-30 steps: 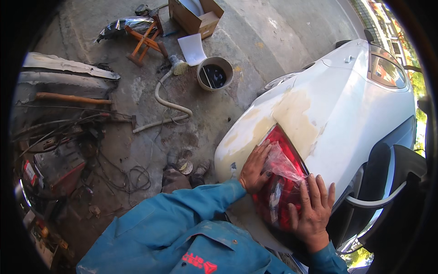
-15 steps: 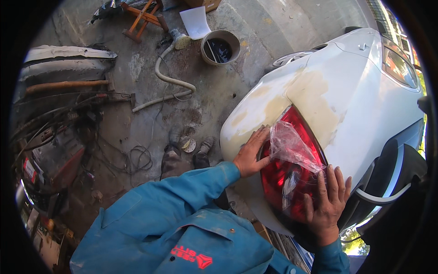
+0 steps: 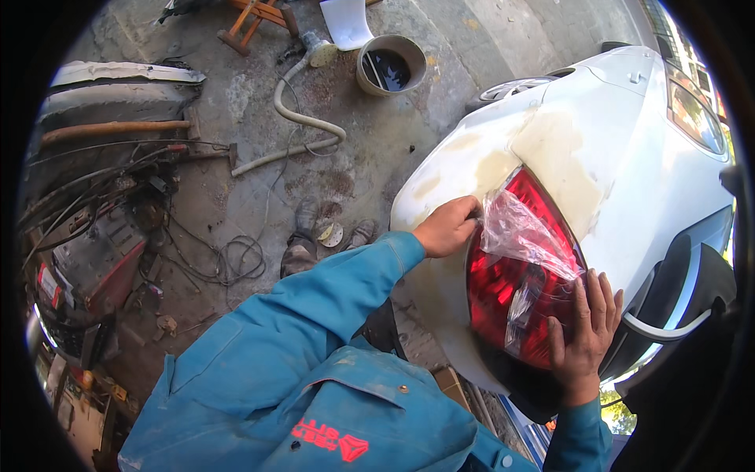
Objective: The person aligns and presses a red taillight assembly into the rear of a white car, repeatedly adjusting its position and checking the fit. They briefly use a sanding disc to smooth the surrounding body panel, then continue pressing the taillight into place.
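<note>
A red tail light (image 3: 491,291) sits in the rear corner of a white car (image 3: 629,165). Crumpled clear plastic film (image 3: 523,232) lies across its upper part, and a clear strip (image 3: 521,315) shows lower on the lens. My left hand (image 3: 448,226) is closed at the light's left edge, fingertips pinching the film's border, partly hidden by the hand itself. Resting on the right side of the lens and the body edge beside it, my right hand (image 3: 586,334) is open, its fingers spread and nothing in its grasp.
Tan filler patches (image 3: 562,153) mark the car body around the light. A bucket of dark liquid (image 3: 391,67) and a pale hose (image 3: 299,118) are on the floor ahead. Cables (image 3: 236,259), a machine (image 3: 102,259) and car panels (image 3: 118,98) crowd the left.
My left hand has gone from lying flat beside the light to curled fingers at the film's edge. My right hand stays spread on the lens. The view has shifted slightly.
</note>
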The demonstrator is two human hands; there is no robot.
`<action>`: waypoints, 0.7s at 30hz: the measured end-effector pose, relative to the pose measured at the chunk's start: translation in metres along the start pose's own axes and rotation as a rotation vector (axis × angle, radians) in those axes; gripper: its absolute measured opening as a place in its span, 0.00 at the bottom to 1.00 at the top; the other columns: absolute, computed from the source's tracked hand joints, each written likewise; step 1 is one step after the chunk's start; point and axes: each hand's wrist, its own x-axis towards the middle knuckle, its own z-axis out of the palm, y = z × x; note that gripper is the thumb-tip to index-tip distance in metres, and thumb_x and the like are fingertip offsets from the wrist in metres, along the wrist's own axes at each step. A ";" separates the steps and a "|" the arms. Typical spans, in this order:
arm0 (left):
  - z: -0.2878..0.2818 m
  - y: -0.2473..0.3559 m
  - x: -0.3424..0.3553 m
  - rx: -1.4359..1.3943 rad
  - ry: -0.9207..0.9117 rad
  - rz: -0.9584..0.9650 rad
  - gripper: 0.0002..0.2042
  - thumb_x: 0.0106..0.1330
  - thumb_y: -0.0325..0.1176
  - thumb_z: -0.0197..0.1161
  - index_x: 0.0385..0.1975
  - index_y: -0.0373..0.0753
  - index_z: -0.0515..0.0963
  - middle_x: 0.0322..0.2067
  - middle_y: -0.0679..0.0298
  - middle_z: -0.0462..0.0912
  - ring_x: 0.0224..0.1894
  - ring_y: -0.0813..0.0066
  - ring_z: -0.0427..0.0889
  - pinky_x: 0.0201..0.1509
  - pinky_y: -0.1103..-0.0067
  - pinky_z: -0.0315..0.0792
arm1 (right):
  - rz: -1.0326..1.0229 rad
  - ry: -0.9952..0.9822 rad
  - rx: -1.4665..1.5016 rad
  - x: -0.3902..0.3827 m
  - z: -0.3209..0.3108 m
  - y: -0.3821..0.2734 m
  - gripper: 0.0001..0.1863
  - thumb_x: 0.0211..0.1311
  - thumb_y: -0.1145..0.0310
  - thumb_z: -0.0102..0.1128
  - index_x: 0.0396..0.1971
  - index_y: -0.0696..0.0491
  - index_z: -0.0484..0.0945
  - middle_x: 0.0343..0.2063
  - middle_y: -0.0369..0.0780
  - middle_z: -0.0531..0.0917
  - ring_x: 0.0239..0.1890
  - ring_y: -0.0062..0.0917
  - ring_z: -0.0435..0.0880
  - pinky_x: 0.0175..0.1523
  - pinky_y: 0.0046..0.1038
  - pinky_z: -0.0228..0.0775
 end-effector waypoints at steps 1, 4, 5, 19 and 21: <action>0.000 -0.003 -0.003 -0.132 -0.031 -0.056 0.16 0.77 0.26 0.59 0.62 0.31 0.79 0.53 0.54 0.87 0.54 0.61 0.84 0.66 0.65 0.77 | 0.002 0.010 0.012 -0.001 0.001 0.001 0.39 0.67 0.58 0.73 0.78 0.52 0.78 0.80 0.48 0.75 0.85 0.49 0.67 0.91 0.57 0.42; 0.000 -0.009 -0.006 -0.339 -0.103 -0.092 0.15 0.78 0.29 0.57 0.59 0.33 0.79 0.46 0.60 0.85 0.48 0.68 0.82 0.58 0.69 0.78 | 0.005 0.031 0.035 -0.001 0.004 0.003 0.40 0.67 0.57 0.73 0.79 0.51 0.76 0.80 0.48 0.75 0.85 0.48 0.67 0.91 0.57 0.42; -0.001 -0.010 -0.007 -0.381 -0.120 -0.101 0.14 0.77 0.30 0.57 0.57 0.33 0.79 0.43 0.60 0.84 0.45 0.67 0.82 0.55 0.69 0.79 | 0.004 0.028 0.032 -0.001 0.003 0.003 0.41 0.67 0.57 0.74 0.79 0.51 0.76 0.80 0.48 0.75 0.85 0.48 0.67 0.91 0.57 0.42; 0.004 0.086 -0.089 -0.039 -0.324 -0.062 0.12 0.71 0.34 0.57 0.44 0.30 0.80 0.37 0.37 0.85 0.43 0.34 0.85 0.50 0.51 0.78 | 0.068 0.079 0.078 -0.007 0.005 0.005 0.43 0.67 0.55 0.77 0.80 0.52 0.75 0.81 0.48 0.73 0.86 0.48 0.64 0.91 0.57 0.43; 0.007 0.099 -0.097 0.057 -0.340 -0.008 0.12 0.70 0.33 0.57 0.43 0.31 0.80 0.38 0.37 0.86 0.45 0.32 0.86 0.51 0.48 0.78 | 0.072 0.084 0.094 -0.007 0.003 0.006 0.43 0.67 0.55 0.78 0.80 0.52 0.75 0.81 0.48 0.73 0.86 0.48 0.65 0.91 0.57 0.43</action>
